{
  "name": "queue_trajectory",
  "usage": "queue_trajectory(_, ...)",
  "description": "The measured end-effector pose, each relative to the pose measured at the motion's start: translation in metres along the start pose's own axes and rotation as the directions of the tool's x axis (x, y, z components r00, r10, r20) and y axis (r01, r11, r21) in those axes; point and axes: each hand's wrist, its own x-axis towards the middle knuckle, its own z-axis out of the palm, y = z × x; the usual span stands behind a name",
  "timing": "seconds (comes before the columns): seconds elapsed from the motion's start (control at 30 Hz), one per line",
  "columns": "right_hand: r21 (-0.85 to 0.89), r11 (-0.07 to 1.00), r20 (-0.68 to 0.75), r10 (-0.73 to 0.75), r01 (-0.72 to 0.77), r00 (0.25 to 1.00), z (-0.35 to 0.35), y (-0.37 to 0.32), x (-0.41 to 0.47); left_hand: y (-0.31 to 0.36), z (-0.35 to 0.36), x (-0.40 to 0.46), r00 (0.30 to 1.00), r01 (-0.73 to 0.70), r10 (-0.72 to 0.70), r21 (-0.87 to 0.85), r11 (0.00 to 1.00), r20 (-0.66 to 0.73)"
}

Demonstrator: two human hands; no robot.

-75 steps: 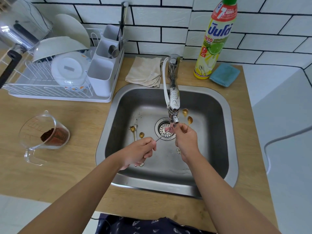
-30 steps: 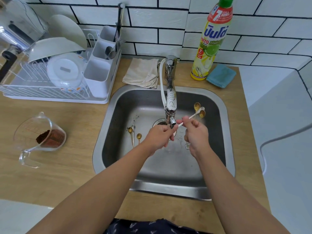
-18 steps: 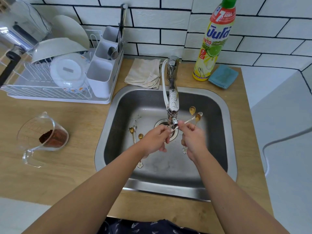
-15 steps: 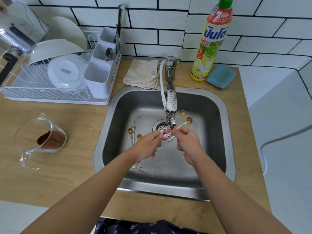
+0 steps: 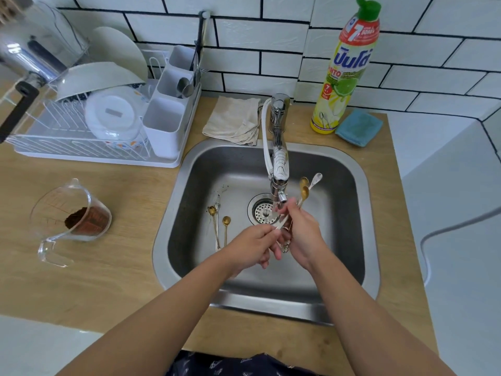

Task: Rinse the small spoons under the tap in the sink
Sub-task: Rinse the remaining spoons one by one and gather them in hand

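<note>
Over the stainless steel sink (image 5: 360, 213), both hands meet just below the spout of the tap (image 5: 279, 169). The right hand (image 5: 303, 234) grips a bundle of small spoons (image 5: 306, 188) by their handles, fingers curled round them; two gold bowls and one white bowl stick up and to the right of the tap's nozzle, while a flower-shaped handle end pokes out below the hand. The left hand (image 5: 254, 245) pinches the lower end of the white handle between thumb and fingertips, touching the right hand. Whether water is running cannot be told.

Two more gold spoons (image 5: 221, 226) lie on the sink floor, left of the drain strainer (image 5: 264, 211) and just beyond the left hand, bowls pointing away from the person; the left one carries brown residue.

Compared with half a second ago, the bundle has swung more upright, so the bowls now stand higher beside the tap, and the left hand has slid down toward the handle ends. The two spoons on the sink floor have not moved.

On the wooden surface (image 5: 122, 280), a clear measuring jug (image 5: 70, 215) with brown powder stands left of the sink, a dish rack (image 5: 81, 142) behind it, a folded beige cloth (image 5: 233, 120) by the tap base, and a dish soap bottle (image 5: 344, 71) beside a blue sponge (image 5: 359, 127).
</note>
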Motion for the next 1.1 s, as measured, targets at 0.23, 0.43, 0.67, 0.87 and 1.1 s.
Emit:
queue_trajectory(0.23,0.201,0.976,-0.123,-0.059,0.083,0.991,-0.006,-0.006,0.008,-0.011,-0.005,0.015,0.993,0.094,-0.062,0.376,0.922,-0.096)
queue_trajectory(0.43,0.248,0.967,-0.149,-0.028,0.065,0.988,-0.016,-0.004,0.008,-0.049,-0.068,0.037,0.906,0.328,-0.032,0.649,0.687,-0.423)
queue_trajectory(0.67,0.242,0.970,-0.096,0.040,-0.015,0.995,-0.021,0.002,-0.002,-0.075,-0.073,0.056,0.808,0.525,-0.091,0.640,0.562,-0.583)
queue_trajectory(0.87,0.238,0.971,-0.076,0.044,-0.025,0.996,-0.028,-0.002,-0.001,-0.065,-0.078,0.055,0.765,0.519,-0.110,0.506,0.689,-0.635)
queue_trajectory(1.1,0.021,0.999,-0.133,0.049,-0.047,0.990,-0.023,0.004,0.010,-0.031,-0.054,0.039,0.870,0.214,-0.034,0.314,0.925,-0.493)
